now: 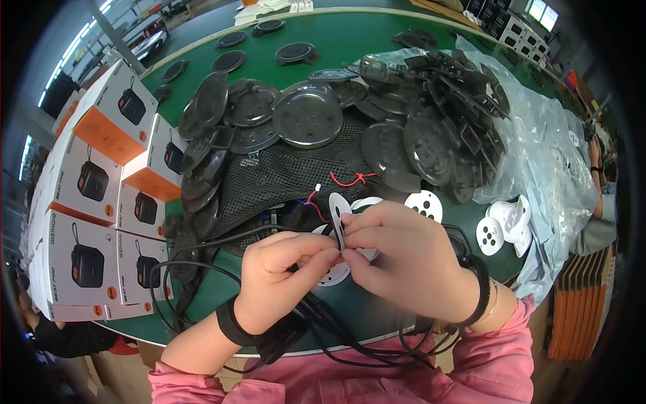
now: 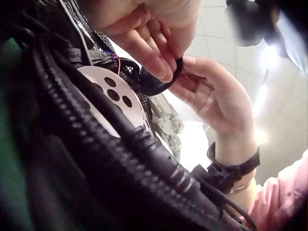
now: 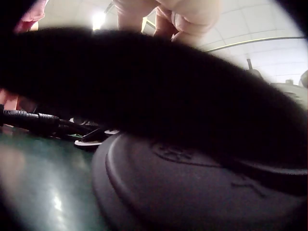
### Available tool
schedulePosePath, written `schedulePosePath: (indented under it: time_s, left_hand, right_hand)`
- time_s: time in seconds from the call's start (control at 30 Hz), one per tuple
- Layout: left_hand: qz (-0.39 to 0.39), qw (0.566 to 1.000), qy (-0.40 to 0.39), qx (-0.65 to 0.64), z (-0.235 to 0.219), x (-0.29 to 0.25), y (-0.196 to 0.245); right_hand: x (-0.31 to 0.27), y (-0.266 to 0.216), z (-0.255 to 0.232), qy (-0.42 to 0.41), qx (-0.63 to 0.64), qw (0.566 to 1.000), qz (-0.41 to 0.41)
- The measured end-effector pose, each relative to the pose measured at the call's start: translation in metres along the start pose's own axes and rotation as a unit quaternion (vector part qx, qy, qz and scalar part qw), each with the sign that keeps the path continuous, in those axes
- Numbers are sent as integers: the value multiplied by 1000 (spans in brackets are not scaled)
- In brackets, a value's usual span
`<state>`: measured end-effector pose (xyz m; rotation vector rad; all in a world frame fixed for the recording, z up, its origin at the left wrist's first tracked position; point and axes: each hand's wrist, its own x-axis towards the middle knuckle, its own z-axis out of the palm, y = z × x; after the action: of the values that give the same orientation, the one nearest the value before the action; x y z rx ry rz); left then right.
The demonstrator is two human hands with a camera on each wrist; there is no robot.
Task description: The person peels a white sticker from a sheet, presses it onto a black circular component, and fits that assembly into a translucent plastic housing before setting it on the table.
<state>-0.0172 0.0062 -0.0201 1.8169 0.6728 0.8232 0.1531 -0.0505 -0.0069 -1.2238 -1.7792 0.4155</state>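
Note:
Both hands meet in the middle of the head view over a thin round disc [image 1: 338, 214], white on one face and seen nearly edge-on. My left hand [image 1: 277, 266] pinches its lower edge between thumb and fingers. From the other side, my right hand [image 1: 410, 259] holds the same disc with thumb and bent fingers. The left wrist view shows the disc's dark side [image 2: 156, 83] between the fingertips. Below the hands lie more white discs with round black holes, one of them close by in the left wrist view [image 2: 113, 94]. A dark strap or cable blocks much of the right wrist view.
Dark round plastic covers [image 1: 307, 114] are piled behind the hands on black mesh [image 1: 289, 182]. Red wires [image 1: 353, 180] lie nearby. White-and-orange boxes [image 1: 81, 256] stack at left. Further white discs [image 1: 508, 225] lie at right beside clear plastic bags [image 1: 531, 141]. Black cables [image 1: 356, 343] cross the green table's front.

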Motion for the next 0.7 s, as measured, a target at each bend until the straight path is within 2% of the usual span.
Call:
schedulePosePath:
  time_s: [0.17, 0.3, 0.37, 0.5, 0.57, 0.7]
  left_hand:
    - [33, 993, 5, 115, 2, 0, 7]
    - [35, 992, 20, 118, 5, -3, 8]
    - [56, 992, 27, 110, 5, -3, 8]
    - [44, 996, 29, 73, 6, -4, 10]
    - [5, 1000, 26, 14, 6, -5, 10]
    - [-24, 998, 28, -43, 7, -7, 4]
  right_hand:
    - [-2, -6, 3, 15, -46, 999, -3]
    - [-3, -5, 8, 41, -58, 997, -30]
    - [-1, -5, 7, 42, -60, 997, -35]
    - [-1, -2, 7, 39, -56, 997, -35]
    - [1, -3, 7, 53, -33, 997, -37]
    - [2, -3, 2, 30, 3, 999, -15]
